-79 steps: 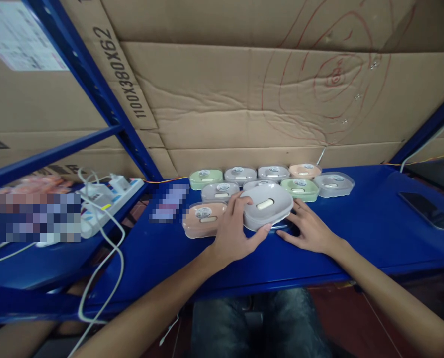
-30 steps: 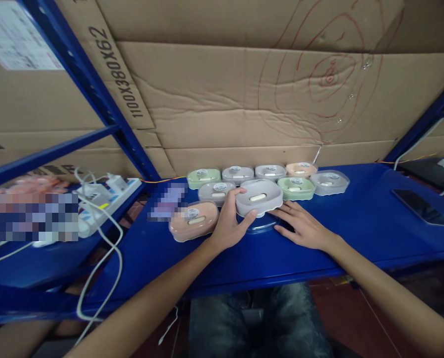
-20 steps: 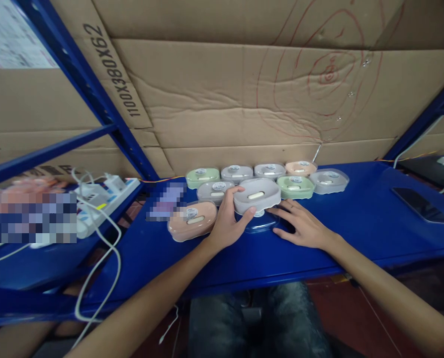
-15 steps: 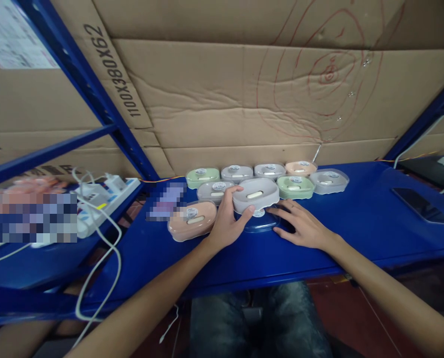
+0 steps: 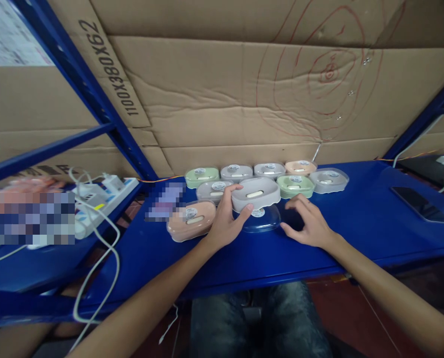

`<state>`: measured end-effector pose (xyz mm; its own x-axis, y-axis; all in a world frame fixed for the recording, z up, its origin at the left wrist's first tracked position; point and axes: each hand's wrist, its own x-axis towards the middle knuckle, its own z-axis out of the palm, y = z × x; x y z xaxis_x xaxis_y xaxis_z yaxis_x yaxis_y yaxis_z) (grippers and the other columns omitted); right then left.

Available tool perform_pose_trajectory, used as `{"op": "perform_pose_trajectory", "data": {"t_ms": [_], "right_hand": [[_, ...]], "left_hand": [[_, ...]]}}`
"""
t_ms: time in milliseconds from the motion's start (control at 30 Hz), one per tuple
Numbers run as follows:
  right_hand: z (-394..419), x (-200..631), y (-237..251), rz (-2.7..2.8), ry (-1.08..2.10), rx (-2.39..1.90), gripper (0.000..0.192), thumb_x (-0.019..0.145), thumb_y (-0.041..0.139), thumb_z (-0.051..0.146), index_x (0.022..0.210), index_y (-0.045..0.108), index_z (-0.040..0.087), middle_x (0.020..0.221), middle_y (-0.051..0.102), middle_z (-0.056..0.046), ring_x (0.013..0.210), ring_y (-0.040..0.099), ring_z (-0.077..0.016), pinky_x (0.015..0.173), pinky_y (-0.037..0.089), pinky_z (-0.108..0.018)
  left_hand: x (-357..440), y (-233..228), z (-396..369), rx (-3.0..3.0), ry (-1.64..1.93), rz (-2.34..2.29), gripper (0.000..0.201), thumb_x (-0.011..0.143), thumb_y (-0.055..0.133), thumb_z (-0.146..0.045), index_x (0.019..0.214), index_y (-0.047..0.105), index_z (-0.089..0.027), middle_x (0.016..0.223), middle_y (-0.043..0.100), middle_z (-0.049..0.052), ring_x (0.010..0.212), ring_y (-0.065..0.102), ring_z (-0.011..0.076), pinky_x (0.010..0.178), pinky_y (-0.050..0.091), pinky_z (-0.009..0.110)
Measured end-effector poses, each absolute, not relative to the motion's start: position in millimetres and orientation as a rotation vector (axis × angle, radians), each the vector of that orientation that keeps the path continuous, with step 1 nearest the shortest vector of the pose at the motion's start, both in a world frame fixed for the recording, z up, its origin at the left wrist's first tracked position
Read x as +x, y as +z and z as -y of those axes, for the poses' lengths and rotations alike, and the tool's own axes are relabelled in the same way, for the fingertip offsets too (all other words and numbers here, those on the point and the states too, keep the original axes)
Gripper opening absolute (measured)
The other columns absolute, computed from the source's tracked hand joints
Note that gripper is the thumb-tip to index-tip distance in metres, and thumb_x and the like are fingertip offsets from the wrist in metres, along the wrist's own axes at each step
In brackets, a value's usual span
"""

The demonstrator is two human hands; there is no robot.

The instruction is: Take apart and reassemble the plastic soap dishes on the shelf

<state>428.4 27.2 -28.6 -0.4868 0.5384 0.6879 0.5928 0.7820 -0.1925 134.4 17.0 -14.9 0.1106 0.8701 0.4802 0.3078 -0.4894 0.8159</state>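
My left hand is closed around the left end of a grey soap dish, which has a pale oval bar in the middle of its tray. Just below it, on the blue table, lies a clear lid with a round label. My right hand is beside the lid's right end, thumb and fingers apart, holding nothing. A peach soap dish with a clear lid sits left of my left hand. Behind are several lidded soap dishes, among them a green one and a grey one.
A dark phone lies on the blue table at the right. To the left stand a white power strip and loose white cables. Cardboard walls the back, between blue metal posts.
My right hand has drawn back to the right from the clear lid, and its fingers have curled with the thumb apart. My left hand keeps hold of the grey soap dish.
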Motion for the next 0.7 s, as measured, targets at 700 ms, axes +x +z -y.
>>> {"op": "perform_pose_trajectory", "data": {"t_ms": [700], "right_hand": [[-26.8, 434.4, -31.3, 2.160, 0.043, -0.632, 0.074, 0.106, 0.059, 0.066, 0.167, 0.047, 0.027, 0.144, 0.072, -0.014, 0.126, 0.072, -0.0346, 0.102, 0.064, -0.050]], "left_hand": [[137.5, -0.5, -1.8, 2.214, 1.208, -0.734, 0.075, 0.093, 0.082, -0.053, 0.155, 0.047, -0.027, 0.157, 0.058, 0.015, 0.146, 0.057, 0.0385, 0.125, 0.046, 0.058]]}}
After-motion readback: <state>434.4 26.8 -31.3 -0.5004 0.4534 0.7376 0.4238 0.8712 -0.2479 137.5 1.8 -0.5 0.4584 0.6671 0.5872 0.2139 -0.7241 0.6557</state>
